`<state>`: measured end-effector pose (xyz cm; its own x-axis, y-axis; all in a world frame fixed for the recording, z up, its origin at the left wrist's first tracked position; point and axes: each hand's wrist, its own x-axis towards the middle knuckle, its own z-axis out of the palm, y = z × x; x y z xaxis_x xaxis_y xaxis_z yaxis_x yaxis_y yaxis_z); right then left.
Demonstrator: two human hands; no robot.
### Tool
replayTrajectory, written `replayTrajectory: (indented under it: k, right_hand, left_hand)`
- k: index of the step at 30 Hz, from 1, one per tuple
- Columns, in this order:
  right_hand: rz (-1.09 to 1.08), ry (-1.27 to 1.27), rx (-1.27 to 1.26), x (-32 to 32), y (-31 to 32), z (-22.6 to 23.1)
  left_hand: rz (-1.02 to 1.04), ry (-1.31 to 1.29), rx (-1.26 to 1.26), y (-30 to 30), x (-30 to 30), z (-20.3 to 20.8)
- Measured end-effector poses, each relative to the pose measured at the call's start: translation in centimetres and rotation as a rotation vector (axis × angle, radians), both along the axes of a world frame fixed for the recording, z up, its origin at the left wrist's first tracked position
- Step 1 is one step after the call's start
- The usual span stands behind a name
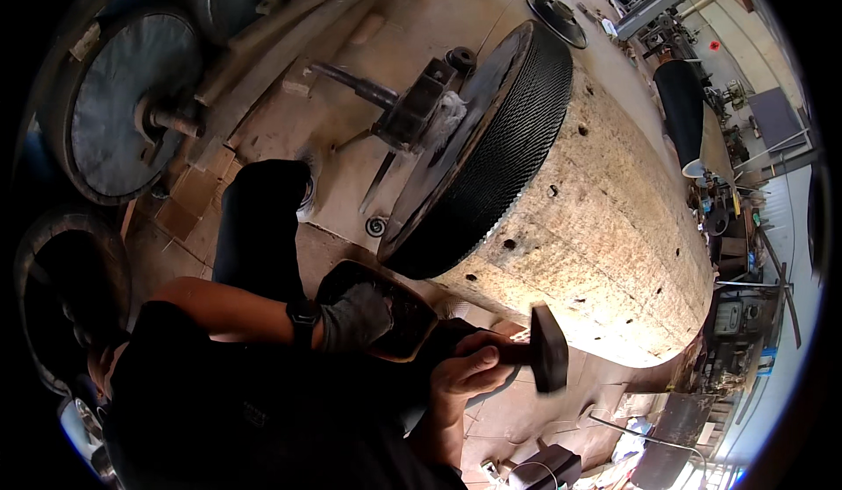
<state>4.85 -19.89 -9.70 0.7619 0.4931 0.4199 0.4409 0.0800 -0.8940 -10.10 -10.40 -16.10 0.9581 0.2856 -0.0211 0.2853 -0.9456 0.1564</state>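
Note:
A hammer [549, 350] with a dark head is in my right hand [474, 367], the bare fingers wrapped round its handle. My left hand [358, 316], in a grey glove, reaches into a dark, shallow box [426, 323]; its fingertips and whatever they touch are hidden. Ahead of both hands lies a large roller [605, 218] with a rough tan surface dotted with dark holes. Around its left end wraps a black ribbed band [517, 131]. The hammer head is near the roller's lower side; I cannot tell whether they touch.
A shaft [360, 85] and bearing block [425, 95] stick out from the roller's left end. Another drum [132, 109] stands at the far left. A dark roll [684, 109] lies beyond the roller at the right. A coiled strip [375, 226] rests on the floor.

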Motion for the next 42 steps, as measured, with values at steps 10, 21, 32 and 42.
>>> replayTrajectory:
  k: [10,21,32,42]
  right_hand:
    - [-0.137,-0.064,0.059,-0.3,-0.4,0.1]
    - [-0.08,-0.267,-0.017,0.3,-1.3,-0.7]
    - [-0.04,-0.441,-0.158,0.9,-0.9,-2.2]
    - [-0.048,-0.689,-0.34,1.1,1.7,0.2]
  left_hand:
    - [0.082,-0.188,0.037,0.8,0.0,5.2]
    - [0.036,-1.102,0.348,13.0,9.7,15.0]
    - [0.064,-1.029,0.517,16.2,12.4,15.7]
    - [0.126,-0.999,0.528,16.3,13.2,16.0]
